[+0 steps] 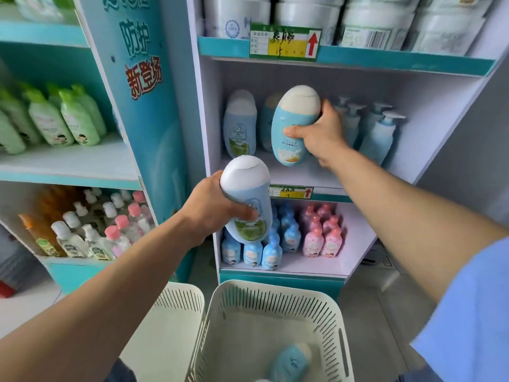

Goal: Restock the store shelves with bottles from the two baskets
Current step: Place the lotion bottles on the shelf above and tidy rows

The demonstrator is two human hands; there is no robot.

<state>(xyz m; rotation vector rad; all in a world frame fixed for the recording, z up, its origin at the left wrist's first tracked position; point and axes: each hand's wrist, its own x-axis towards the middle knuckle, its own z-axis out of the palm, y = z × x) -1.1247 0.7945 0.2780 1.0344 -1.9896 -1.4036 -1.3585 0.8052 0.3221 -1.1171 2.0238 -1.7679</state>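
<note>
My right hand (319, 133) grips a blue bottle with a cream cap (292, 117), held just above the middle shelf (308, 177) beside two like bottles (240, 125) standing there. My left hand (212, 210) holds a second blue bottle with a white cap and green label (246, 194), in front of the shelf's left edge. Below me stand two white slotted baskets: the right basket (275, 307) holds one blue bottle (290, 362) lying down, and the left basket (179, 301) shows only its rim and wall.
White pump bottles (377, 130) fill the middle shelf's right side. Small blue bottles (264, 244) and pink bottles (322, 232) crowd the lower shelf. Packs of white tubs (308, 20) sit on the top shelf. Green bottles (63, 119) and clear bottles (91, 230) line the left unit.
</note>
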